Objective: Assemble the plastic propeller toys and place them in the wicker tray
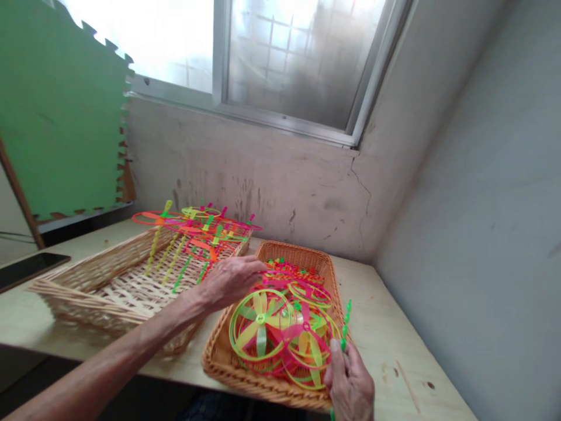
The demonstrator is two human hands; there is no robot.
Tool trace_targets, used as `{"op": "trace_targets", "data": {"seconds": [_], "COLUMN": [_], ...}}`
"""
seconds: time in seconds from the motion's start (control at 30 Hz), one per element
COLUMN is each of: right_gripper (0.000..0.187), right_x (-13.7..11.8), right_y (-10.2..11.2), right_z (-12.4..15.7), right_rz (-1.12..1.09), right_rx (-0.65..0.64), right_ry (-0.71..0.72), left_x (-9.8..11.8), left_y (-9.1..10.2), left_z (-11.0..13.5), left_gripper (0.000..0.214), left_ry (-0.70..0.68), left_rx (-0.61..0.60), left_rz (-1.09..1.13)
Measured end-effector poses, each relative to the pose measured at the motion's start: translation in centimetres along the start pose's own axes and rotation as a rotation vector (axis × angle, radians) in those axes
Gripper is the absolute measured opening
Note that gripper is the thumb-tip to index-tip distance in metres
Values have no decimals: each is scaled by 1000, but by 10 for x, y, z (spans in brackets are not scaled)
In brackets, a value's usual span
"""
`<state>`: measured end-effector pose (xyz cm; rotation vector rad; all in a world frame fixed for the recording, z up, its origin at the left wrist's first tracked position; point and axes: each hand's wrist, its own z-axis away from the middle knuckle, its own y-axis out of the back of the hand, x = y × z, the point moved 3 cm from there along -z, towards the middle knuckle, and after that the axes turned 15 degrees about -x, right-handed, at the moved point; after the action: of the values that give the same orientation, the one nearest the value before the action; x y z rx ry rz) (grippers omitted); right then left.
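My right hand [352,383] is closed round a bright green twisted stick [346,321], whose knobbly upper end sticks up past the thumb. Over the brown wicker basket [210,356], my left hand [239,278] has its fingers bent down and together beside a pink ring; the fingertips are partly hidden. Ringed propeller discs lie heaped in this basket, among them a yellow-green propeller disc [260,318] and a pink propeller disc [305,327]. Behind them is a pile of small red, green and yellow plastic pieces [302,272].
To the left, a pale wicker basket [83,310] holds several assembled propeller toys [205,234] on twisted sticks. A dark phone [33,269] lies on the wooden table [394,327]. Green foam mats [65,128] stand at the left. A wall [280,181] with a window closes off the back.
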<state>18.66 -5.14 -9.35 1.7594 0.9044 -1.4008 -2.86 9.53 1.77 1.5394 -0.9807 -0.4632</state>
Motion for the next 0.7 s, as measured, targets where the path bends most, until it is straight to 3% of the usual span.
{"op": "trace_targets", "data": {"seconds": [0.13,0.27,0.37,0.43,0.57,0.7], "right_gripper": [45,50,66,71,46,47], "right_x": [-11,-29,-39,-45,-51,-50], "right_y": [-15,-41,-52,-54,-53,-49], "right_z": [5,1,-11,-19,-25,-18], "right_rz": [-194,-273,-281,-258,-223,-260], "right_rx": [-28,-170,-208,-196,-278,-306], "right_ry": [-97,-70,-77,-78,-87,-114], "left_x": [5,6,7,6,5,5], "left_y": [29,34,28,22,4,-17], "left_z": [16,22,22,22,29,37], "left_gripper": [23,21,18,18,27,32], "left_ry": [-14,30,70,112,210,269], "left_rx": [148,268,283,257,161,84], "left_rz": [76,160,370,625,1127,1322]}}
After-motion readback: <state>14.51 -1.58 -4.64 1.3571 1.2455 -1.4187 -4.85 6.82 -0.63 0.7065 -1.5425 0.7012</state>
